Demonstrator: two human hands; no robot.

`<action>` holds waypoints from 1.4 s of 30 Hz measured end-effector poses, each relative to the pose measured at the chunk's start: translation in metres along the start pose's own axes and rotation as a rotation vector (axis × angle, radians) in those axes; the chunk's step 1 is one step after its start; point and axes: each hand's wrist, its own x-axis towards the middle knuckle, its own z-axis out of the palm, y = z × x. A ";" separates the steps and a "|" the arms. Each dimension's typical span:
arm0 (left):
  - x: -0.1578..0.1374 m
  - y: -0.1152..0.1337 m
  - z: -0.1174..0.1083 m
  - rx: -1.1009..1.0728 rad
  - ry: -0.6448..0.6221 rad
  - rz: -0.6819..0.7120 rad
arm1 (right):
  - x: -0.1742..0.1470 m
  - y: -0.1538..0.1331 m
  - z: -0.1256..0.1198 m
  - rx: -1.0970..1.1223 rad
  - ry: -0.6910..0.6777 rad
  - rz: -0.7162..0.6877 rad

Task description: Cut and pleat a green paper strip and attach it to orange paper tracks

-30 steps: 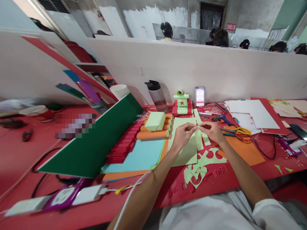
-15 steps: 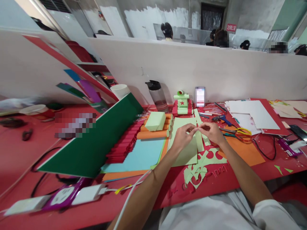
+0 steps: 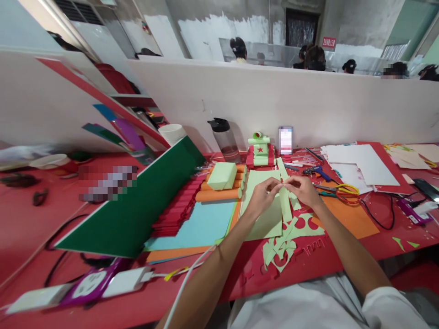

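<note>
My left hand (image 3: 263,194) and my right hand (image 3: 304,190) meet fingertip to fingertip above the light green paper sheet (image 3: 262,219). Both are closed in a pinch. Whatever lies between the fingertips is too small to make out. Under and beside the fingers lie light green paper strips (image 3: 285,206). Cut light green scraps (image 3: 279,249), one piece with round holes, are spread nearer to me. Beyond the hands stands a small green and red paper model (image 3: 260,151) with a red star. Left of the hands, a light green paper block (image 3: 222,176) rests on orange paper rolls (image 3: 217,195).
Scissors (image 3: 345,191) with yellow and red handles and a blue tool (image 3: 318,171) lie to the right. A dark green board (image 3: 133,205) leans at the left, near pleated red paper (image 3: 178,205). A bottle (image 3: 224,139) and a lit phone (image 3: 286,140) stand along the partition.
The view has tilted up very slightly. Both hands keep their pinch at nearly the same place, with only small finger shifts. The things on the table stay put.
</note>
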 end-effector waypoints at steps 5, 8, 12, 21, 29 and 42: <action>0.000 0.001 -0.001 -0.050 0.077 -0.027 | -0.001 -0.005 0.002 0.071 -0.040 0.015; 0.000 0.003 -0.001 -0.076 0.072 -0.030 | -0.001 -0.005 0.002 0.062 -0.001 0.015; 0.000 0.004 0.001 -0.129 0.048 -0.057 | -0.001 0.000 0.001 0.024 0.076 -0.002; 0.000 0.005 0.000 -0.166 0.107 -0.085 | 0.000 0.001 -0.001 0.159 -0.066 0.068; -0.001 0.010 0.001 -0.163 0.096 -0.070 | -0.001 -0.003 0.002 0.082 0.038 0.027; 0.002 -0.001 0.001 -0.121 0.097 -0.086 | 0.000 0.002 0.002 0.028 0.058 0.047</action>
